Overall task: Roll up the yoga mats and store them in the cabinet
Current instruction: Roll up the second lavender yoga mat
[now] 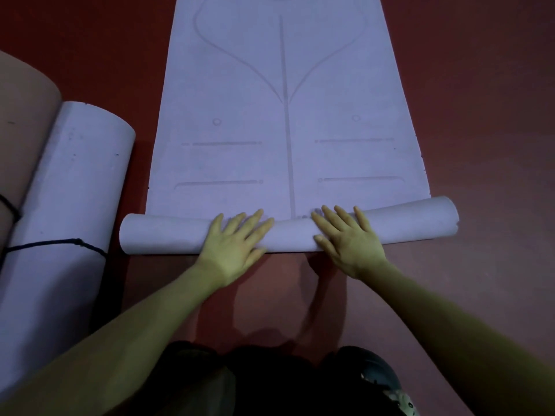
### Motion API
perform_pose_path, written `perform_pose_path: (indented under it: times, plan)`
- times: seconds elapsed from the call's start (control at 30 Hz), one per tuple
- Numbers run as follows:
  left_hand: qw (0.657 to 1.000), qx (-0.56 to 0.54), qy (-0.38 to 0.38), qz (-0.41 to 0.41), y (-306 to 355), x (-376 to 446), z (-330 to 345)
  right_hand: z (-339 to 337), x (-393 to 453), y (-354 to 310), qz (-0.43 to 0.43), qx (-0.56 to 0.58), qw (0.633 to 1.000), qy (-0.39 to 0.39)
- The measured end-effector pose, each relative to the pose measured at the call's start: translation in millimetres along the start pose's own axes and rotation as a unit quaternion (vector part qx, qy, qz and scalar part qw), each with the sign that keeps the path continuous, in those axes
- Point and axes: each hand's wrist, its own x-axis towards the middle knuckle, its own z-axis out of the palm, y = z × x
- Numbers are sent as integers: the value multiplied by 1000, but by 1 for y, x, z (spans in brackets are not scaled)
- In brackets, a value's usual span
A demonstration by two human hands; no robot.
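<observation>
Both hands, left hand (pixel 237 240) and right hand (pixel 348 238), press flat on the rolled mat end (pixel 168 234).

yoga mat (pixel 279 121): matt lilac foam, embossed lines | floor (pixel 480 115): matt red, smooth

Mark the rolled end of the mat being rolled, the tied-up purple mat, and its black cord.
rolled end (pixel 420 223), head view, right part of the roll.
tied-up purple mat (pixel 75 181), head view, upper side.
black cord (pixel 54 244), head view, across the mat.

The lavender mat (pixel 279 115) runs off the top edge; the pink roll (pixel 21 121) is cut off at left.
</observation>
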Motion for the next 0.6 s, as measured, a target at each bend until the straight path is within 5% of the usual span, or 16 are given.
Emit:
perform_pose_path:
  times: [0.4, 0.6]
  plan:
    - [985, -71, -160, -6, -19, 29, -12, 6, -7, -3, -34, -52, 995, 77]
    - [996, -1, -86, -38, -8, 40, -20, -14, 26, 3, -14, -21, 998, -51]
